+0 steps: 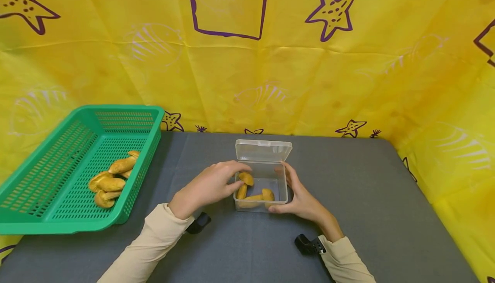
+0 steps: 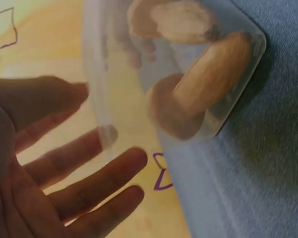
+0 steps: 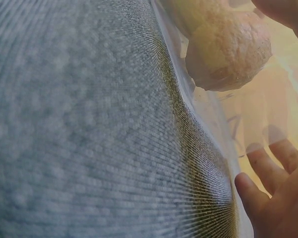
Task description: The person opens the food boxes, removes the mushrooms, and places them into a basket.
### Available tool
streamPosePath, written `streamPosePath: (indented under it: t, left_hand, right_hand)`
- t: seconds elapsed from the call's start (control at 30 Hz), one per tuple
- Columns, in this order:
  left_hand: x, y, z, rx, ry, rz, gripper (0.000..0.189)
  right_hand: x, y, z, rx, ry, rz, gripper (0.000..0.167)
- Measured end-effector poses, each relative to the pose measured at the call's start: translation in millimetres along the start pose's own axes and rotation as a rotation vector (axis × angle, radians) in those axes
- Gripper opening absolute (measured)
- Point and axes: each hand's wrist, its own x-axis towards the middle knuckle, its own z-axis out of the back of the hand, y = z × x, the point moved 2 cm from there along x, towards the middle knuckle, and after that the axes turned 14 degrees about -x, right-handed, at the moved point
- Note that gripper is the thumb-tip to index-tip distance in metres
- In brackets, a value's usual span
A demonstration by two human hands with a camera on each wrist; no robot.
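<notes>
A clear plastic box (image 1: 261,205) stands on the table with its hinged lid (image 1: 264,150) raised at the back. Inside, one brown mushroom (image 1: 245,179) leans along the left wall, and another mushroom (image 1: 267,195) lies along the front. My left hand (image 1: 212,183) is over the box's left rim, thumb near the leaning mushroom. Its fingers are spread and relaxed in the left wrist view, with nothing held between them. My right hand (image 1: 305,201) holds the box's right side, thumb at the front corner and fingers along the side wall.
To the left, a green plastic basket (image 1: 154,145) holds several more mushrooms (image 1: 111,184) near its right wall. The grey-covered table (image 1: 348,180) extends to the right of the box. A yellow patterned cloth (image 1: 216,72) hangs behind the table.
</notes>
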Motion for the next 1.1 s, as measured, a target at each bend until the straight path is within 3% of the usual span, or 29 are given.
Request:
streamPosePath:
  t: [0.33,0.9,1.1]
  left_hand:
    - [12.8,5.2,-13.1,0.038,-0.036,0.030,0.032]
    - [30.7,3.0,-23.6,0.105,-0.003,0.186,0.033]
    - [31.8,-0.6,-27.0,0.155,-0.029,0.163,0.035]
  right_hand:
    - [-0.1,0,-1,0.010,0.007,-0.007,0.119]
    - [0.8,0,0,0.013,0.006,-0.004,0.120]
    - [0.5,1,0,0.016,0.009,-0.009,0.121]
